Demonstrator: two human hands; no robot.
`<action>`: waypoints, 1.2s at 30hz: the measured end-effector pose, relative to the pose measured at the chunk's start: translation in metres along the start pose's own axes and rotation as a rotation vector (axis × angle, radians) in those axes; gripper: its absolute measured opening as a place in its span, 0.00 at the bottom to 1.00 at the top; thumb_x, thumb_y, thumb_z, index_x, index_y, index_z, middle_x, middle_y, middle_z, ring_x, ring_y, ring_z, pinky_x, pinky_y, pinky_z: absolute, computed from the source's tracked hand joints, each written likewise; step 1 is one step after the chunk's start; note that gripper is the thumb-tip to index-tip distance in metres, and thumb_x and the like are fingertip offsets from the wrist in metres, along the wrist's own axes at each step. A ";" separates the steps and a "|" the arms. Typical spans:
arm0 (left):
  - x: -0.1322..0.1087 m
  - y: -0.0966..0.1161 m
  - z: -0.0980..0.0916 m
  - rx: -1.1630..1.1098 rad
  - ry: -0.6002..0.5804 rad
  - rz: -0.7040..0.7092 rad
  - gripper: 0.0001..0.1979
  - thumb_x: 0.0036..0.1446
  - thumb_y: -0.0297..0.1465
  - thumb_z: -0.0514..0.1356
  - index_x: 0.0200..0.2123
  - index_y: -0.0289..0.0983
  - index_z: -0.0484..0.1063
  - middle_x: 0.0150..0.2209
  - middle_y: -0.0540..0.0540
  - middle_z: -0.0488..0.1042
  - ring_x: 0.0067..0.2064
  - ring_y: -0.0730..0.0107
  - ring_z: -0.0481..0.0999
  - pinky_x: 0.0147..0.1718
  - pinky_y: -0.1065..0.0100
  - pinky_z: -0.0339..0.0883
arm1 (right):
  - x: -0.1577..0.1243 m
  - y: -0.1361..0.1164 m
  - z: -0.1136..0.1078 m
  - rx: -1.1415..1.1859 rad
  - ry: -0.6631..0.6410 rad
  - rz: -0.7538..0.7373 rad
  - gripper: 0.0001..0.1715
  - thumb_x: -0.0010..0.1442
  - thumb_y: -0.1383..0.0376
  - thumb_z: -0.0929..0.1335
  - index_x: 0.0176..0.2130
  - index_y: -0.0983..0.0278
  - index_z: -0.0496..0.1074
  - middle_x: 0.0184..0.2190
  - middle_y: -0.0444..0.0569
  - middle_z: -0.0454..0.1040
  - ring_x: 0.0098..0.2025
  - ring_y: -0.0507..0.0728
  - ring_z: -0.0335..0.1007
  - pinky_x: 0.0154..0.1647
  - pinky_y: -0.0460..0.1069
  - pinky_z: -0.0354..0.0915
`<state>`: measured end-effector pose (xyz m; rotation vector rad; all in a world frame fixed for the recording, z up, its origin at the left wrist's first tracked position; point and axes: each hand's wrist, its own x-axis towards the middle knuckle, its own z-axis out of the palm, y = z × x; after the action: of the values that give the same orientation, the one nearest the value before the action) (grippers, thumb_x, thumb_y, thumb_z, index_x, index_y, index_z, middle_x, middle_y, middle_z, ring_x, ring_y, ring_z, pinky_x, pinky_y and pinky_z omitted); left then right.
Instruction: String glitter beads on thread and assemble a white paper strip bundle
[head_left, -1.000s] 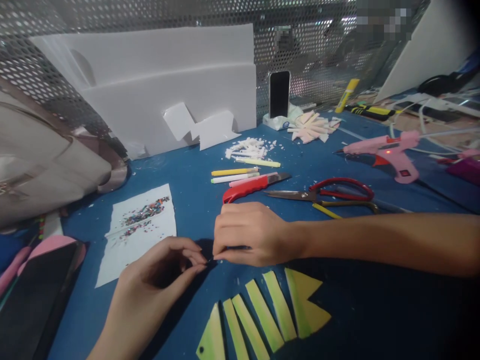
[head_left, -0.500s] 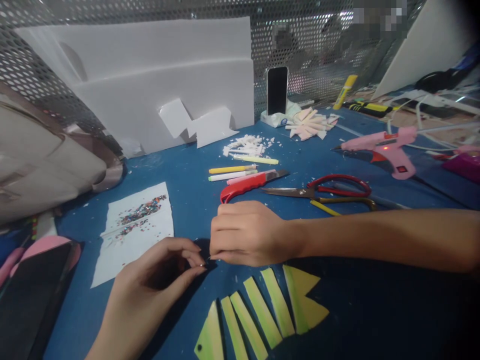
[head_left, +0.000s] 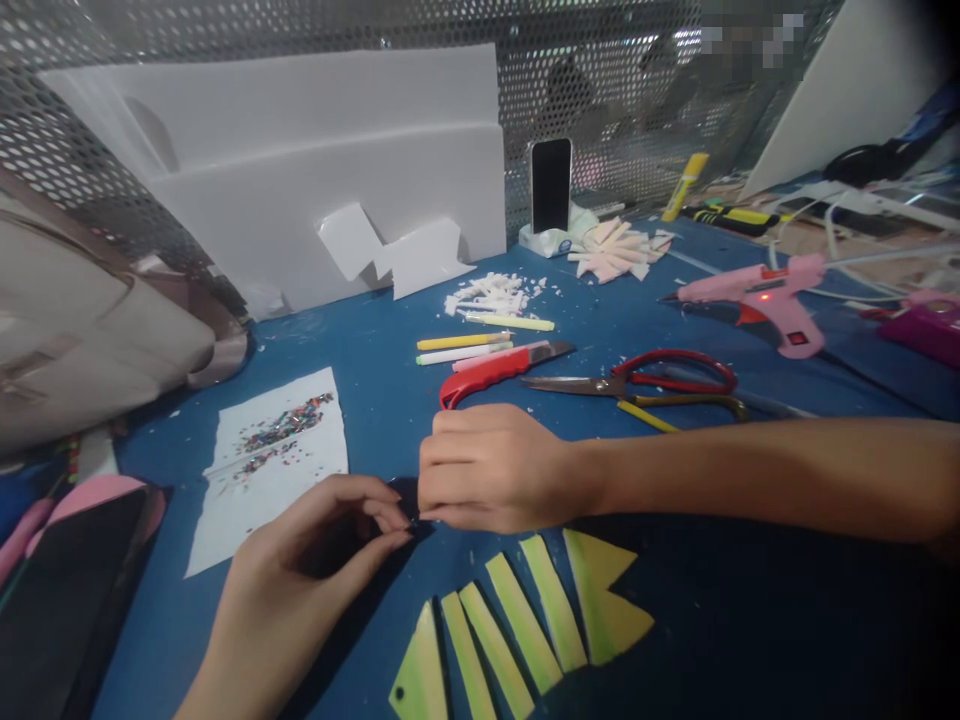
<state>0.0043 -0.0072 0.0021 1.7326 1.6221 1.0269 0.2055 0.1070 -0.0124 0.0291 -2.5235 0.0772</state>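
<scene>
Head view, lower centre of the frame: left hand point(head_left: 322, 550) and right hand point(head_left: 495, 470) meet fingertip to fingertip on the blue table point(head_left: 390, 400). Both are curled nearly closed, pinching a small dark piece point(head_left: 406, 497) between them; I cannot tell what it is. Against the pictures of a second ago I note almost no change: the right hand has crept slightly left and the pinch holds. I judge this to be fine fingertip work in progress. Green paper strips point(head_left: 517, 620) lie just below the right hand, untouched; cutter point(head_left: 495, 370) and scissors point(head_left: 645, 385) lie above it.
</scene>
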 end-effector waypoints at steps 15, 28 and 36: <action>-0.001 0.000 0.000 -0.026 -0.010 0.005 0.06 0.53 0.29 0.66 0.34 0.46 0.75 0.30 0.57 0.79 0.31 0.77 0.80 0.33 0.83 0.73 | 0.000 0.000 0.000 -0.040 0.008 -0.007 0.10 0.69 0.65 0.62 0.38 0.65 0.72 0.35 0.47 0.72 0.37 0.55 0.57 0.38 0.49 0.54; -0.001 0.001 0.001 0.001 -0.032 -0.033 0.04 0.53 0.30 0.66 0.33 0.44 0.75 0.29 0.55 0.79 0.31 0.74 0.79 0.32 0.79 0.72 | 0.000 -0.002 0.000 -0.070 0.009 -0.032 0.11 0.69 0.66 0.62 0.37 0.64 0.71 0.34 0.47 0.72 0.36 0.55 0.57 0.35 0.49 0.51; -0.001 -0.003 0.001 0.192 -0.055 0.112 0.05 0.58 0.33 0.63 0.39 0.46 0.74 0.36 0.52 0.79 0.38 0.68 0.80 0.38 0.70 0.73 | 0.003 0.001 0.000 0.139 0.058 0.132 0.08 0.68 0.67 0.64 0.36 0.65 0.71 0.33 0.46 0.72 0.36 0.53 0.58 0.38 0.48 0.57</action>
<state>0.0037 -0.0078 -0.0009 1.9798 1.6503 0.8903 0.2031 0.1076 -0.0113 -0.0828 -2.4562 0.3022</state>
